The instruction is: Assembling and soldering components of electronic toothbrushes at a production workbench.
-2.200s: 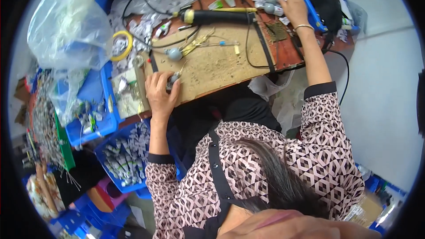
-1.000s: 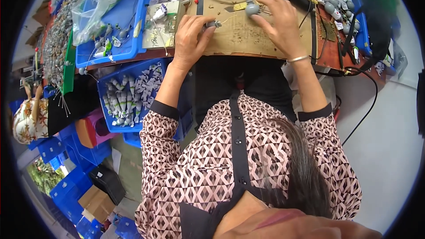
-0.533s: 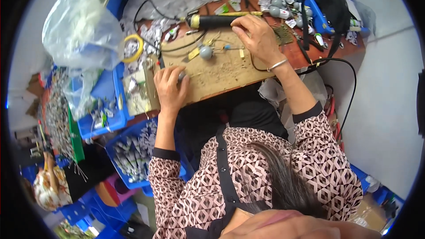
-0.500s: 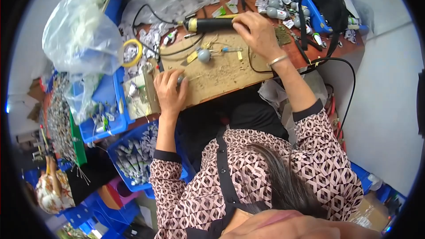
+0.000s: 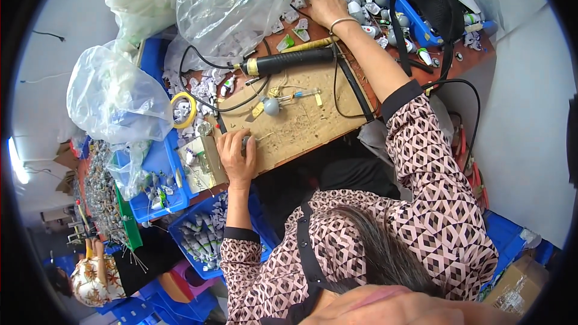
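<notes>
My left hand (image 5: 236,156) rests at the board's left edge, its fingers curled round a small grey ball-headed part (image 5: 245,141), mostly hidden. My right hand (image 5: 328,9) reaches to the far side of the table, fingers bent together beside a thin dark stick-like tool (image 5: 299,11); what they grip is too small to tell. Between the hands a thick black cylindrical tool (image 5: 292,61) with a yellow collar and a cable lies across the brown board (image 5: 295,135). Below it, another grey ball-headed part (image 5: 272,107) lies near a blue-and-clear thin piece (image 5: 306,92).
Several white and grey bulb-like parts (image 5: 373,9) are heaped at the far right by a blue tray (image 5: 421,35). Yellow tape (image 5: 191,111), plastic bags (image 5: 117,99) and a blue bin (image 5: 180,201) stand left. Black cable (image 5: 475,99) loops down at the right. A co-worker's arms show far left.
My right hand has left the black cylindrical tool's end and moved to the far side of the table. The left hand keeps its place on the board; the whole view has shifted slightly.
</notes>
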`<state>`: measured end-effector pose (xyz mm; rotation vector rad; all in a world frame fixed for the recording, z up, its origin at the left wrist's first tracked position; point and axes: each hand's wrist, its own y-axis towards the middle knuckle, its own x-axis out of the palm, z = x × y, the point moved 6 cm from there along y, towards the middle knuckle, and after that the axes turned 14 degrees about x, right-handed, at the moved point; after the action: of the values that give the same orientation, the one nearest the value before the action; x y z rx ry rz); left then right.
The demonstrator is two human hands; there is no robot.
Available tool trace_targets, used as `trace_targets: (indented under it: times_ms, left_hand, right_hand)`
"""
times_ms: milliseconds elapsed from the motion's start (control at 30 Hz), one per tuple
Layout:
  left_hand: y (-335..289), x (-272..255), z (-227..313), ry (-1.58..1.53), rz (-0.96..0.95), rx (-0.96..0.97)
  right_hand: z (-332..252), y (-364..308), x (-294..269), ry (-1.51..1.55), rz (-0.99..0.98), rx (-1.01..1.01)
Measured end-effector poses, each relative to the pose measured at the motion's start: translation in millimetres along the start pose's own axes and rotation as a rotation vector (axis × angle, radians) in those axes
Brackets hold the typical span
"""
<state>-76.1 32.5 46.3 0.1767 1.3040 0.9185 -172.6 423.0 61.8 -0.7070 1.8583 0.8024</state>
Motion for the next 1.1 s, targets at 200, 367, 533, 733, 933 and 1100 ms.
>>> trace_targets:
  times_ms: [200,367,533,733,933,1100]
  left_hand:
    - [-4.4,-3.0,1.8,-0.011,0.002,-0.02]
    - [-11.0,-4.8,-3.7,0.023,-0.007,-0.001]
    - [-2.7,1.2,-3.4,0.077,0.015,0.065]
    - [-10.0,1.1,2.6,0.081,-0.017,0.056]
    - [1.6,11.7,7.3,0.077,0.03,0.035]
    - [36.9,35.8,14.0,0.08,0.008,0.041]
  right_hand:
    - [-15.5,-0.9,-25.8,-0.177,-0.087,-0.128]
    - [-9.9,-7.6,10.5,-0.266,-0.142,-0.097]
    - [-8.3,-33.5,-39.3,-0.084,0.026,-0.089]
    - [-60.9,-136.8,-40.4,0.468,-0.158,-0.402]
    - [-64.6,-209.5,-17.0,0.242,-0.205,-0.528]
    - [-59.3,-216.9,-15.3,0.27,-0.12,-0.531]
